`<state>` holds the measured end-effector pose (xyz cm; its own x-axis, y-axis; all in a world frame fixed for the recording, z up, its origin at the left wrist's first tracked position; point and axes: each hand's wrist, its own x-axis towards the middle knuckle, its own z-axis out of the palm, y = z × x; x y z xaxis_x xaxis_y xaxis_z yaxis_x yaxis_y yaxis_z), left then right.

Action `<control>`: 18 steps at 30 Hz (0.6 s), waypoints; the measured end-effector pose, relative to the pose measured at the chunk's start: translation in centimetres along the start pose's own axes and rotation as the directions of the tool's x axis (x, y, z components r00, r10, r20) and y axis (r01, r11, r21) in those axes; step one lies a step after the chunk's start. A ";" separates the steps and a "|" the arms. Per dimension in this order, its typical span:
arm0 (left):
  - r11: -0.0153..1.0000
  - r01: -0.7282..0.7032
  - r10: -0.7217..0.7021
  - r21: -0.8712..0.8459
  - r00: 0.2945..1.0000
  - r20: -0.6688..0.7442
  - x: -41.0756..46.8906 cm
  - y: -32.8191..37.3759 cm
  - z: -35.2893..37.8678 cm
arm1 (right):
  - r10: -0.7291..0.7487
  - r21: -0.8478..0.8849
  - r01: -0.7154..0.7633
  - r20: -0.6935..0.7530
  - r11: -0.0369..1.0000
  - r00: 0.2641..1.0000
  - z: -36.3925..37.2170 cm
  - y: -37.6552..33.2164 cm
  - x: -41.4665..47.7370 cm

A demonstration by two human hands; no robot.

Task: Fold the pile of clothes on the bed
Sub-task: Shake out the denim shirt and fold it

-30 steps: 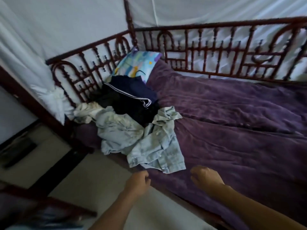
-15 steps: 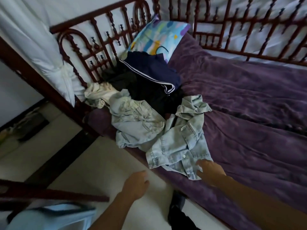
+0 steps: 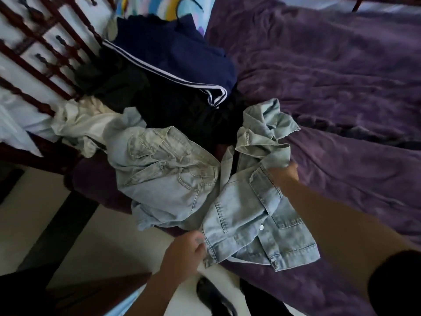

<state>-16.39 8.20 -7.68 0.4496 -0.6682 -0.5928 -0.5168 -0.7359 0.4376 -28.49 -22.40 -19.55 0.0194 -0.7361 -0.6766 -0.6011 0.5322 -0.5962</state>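
Note:
A pale denim jacket lies crumpled at the near edge of the bed. My left hand pinches its lower hem corner. My right hand grips a bunch of its upper fabric near the collar. Left of it lie light blue jeans, with a cream garment beside them. Behind sit a navy garment with white stripes and dark clothes.
A purple blanket covers the bed to the right. A dark red wooden railing stands at the left, with a colourful pillow at the top. Pale floor lies below the bed edge.
The view has moved closer to the pile. Both hands reached forward and took hold of the denim jacket, the left at the hem, the right near the collar.

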 end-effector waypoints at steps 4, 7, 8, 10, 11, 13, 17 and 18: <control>1.000 0.020 -0.020 0.000 1.000 0.010 4.2 0.6 -1.9 | -0.324 -0.198 0.345 0.130 0.917 0.937 1.0 -1.1 -3.0; 0.999 0.025 -0.025 -0.036 1.000 -0.007 7.4 2.0 -3.9 | -0.513 -0.337 0.624 0.365 0.705 0.777 1.0 0.7 -8.0; 0.999 0.024 -0.024 -0.040 1.000 -0.020 8.5 2.5 -4.4 | -0.535 -0.365 0.681 0.427 0.635 0.729 0.7 1.9 -9.6; 0.998 0.023 -0.026 -0.055 0.999 -0.045 10.8 3.8 -4.9 | -0.535 -0.418 0.746 0.522 0.518 0.664 -0.2 4.8 -11.9; 0.998 0.024 -0.027 -0.063 0.999 -0.046 11.9 4.4 -4.8 | -0.510 -0.452 0.755 0.557 0.476 0.655 -0.6 6.3 -12.7; 0.995 0.042 -0.041 -0.096 0.999 0.022 14.1 6.0 -4.0 | -0.439 -0.507 0.745 0.603 0.434 0.666 -1.1 9.0 -13.9; 0.985 0.106 -0.070 -0.136 0.966 0.249 16.9 8.0 0.4 | -0.269 -0.511 0.691 0.668 0.511 0.694 -0.8 13.1 -15.4; 0.994 0.076 -0.056 -0.075 0.969 0.241 17.2 8.0 1.6 | -0.229 -0.506 0.663 0.673 0.552 0.704 -0.6 13.6 -15.5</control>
<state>-13.97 -8.96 -15.46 0.2890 -0.5801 -0.7616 -0.4251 -0.7905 0.4408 -37.47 -4.03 -16.95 0.6889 -0.3588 -0.6299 -0.7228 -0.4059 -0.5593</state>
